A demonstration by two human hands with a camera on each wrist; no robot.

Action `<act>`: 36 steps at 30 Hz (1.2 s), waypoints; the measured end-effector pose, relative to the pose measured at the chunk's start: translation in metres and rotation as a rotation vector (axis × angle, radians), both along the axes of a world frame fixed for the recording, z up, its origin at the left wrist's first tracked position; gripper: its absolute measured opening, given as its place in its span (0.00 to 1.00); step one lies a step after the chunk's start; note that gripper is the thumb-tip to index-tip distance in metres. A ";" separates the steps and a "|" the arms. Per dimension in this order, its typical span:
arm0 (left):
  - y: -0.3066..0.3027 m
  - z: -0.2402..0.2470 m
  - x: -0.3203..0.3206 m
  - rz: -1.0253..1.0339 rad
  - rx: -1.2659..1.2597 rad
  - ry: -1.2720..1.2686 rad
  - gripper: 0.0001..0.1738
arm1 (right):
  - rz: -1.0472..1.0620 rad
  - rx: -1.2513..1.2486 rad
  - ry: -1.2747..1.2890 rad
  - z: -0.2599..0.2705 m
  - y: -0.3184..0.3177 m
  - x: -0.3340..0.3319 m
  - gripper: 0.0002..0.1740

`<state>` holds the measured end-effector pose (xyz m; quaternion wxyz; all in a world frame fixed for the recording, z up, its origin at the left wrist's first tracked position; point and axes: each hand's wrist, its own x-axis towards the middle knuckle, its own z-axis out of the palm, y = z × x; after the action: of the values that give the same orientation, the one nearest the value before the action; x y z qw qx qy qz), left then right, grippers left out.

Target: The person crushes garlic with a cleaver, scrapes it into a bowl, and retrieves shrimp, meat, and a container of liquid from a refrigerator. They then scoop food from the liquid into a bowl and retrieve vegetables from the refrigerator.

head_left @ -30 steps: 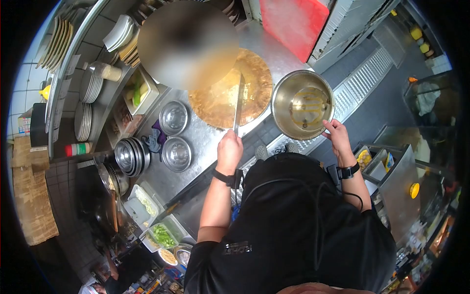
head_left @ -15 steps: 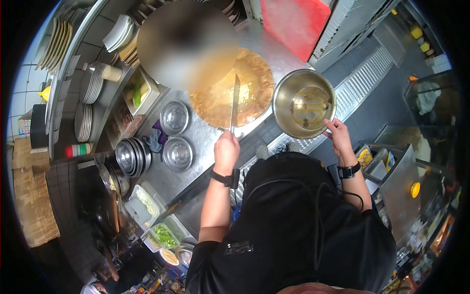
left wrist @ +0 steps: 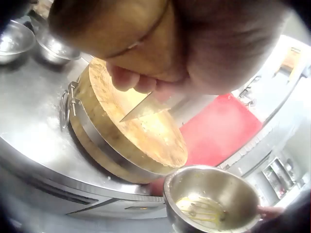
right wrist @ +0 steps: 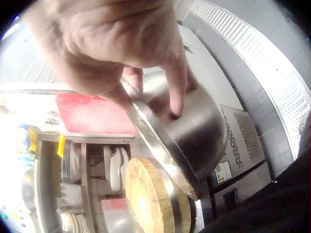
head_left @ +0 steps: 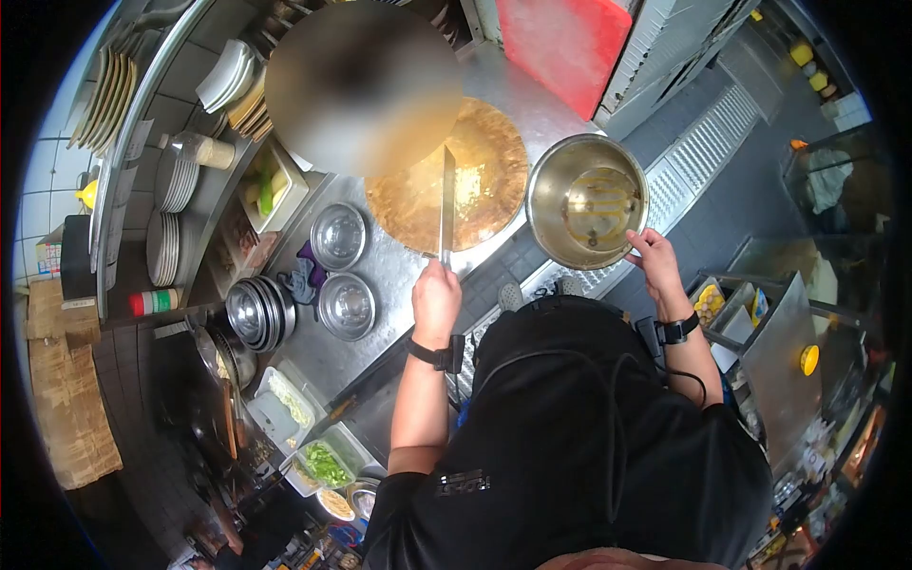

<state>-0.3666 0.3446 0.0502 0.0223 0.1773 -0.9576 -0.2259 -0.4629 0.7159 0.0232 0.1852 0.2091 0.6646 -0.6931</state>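
My left hand (head_left: 436, 302) grips a knife (head_left: 446, 204) by its handle, and the blade reaches out over a round wooden chopping block (head_left: 499, 176). In the left wrist view the thick wooden handle (left wrist: 121, 31) fills the top, with the fingers curled round it and the blade (left wrist: 142, 109) in front of the block. My right hand (head_left: 655, 261) holds a steel mixing bowl (head_left: 553, 176) by its rim, beside the block. The bowl tilts, and yellowish streaks show inside. The right wrist view shows fingers (right wrist: 176, 94) spread on the bowl's outside. A blur hides the block's far left part.
Two small steel bowls (head_left: 339, 236) and a stack of bowls (head_left: 255, 318) stand on the steel counter (head_left: 399, 304). Shelves with plates (head_left: 164, 249) rise at the left. A red board (head_left: 565, 52) leans at the back. Tubs of chopped greens (head_left: 326, 465) sit near the left.
My left hand and the knife have shifted a little to the left over the block, and the blade has swung more upright in view. My right hand keeps the bowl at nearly the same place.
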 end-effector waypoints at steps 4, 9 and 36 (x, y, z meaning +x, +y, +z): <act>0.006 -0.005 -0.004 -0.013 0.018 0.061 0.08 | 0.002 -0.013 0.008 -0.001 0.001 0.000 0.16; 0.009 -0.005 -0.004 -0.029 0.026 0.098 0.08 | -0.004 -0.004 0.016 0.001 0.001 0.001 0.16; 0.012 -0.001 -0.005 -0.056 0.028 0.010 0.06 | 0.035 -0.023 0.024 -0.005 0.004 -0.001 0.13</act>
<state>-0.3718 0.3568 0.0487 0.0182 0.1496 -0.9588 -0.2406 -0.4636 0.7201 0.0186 0.1919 0.1868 0.6623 -0.6998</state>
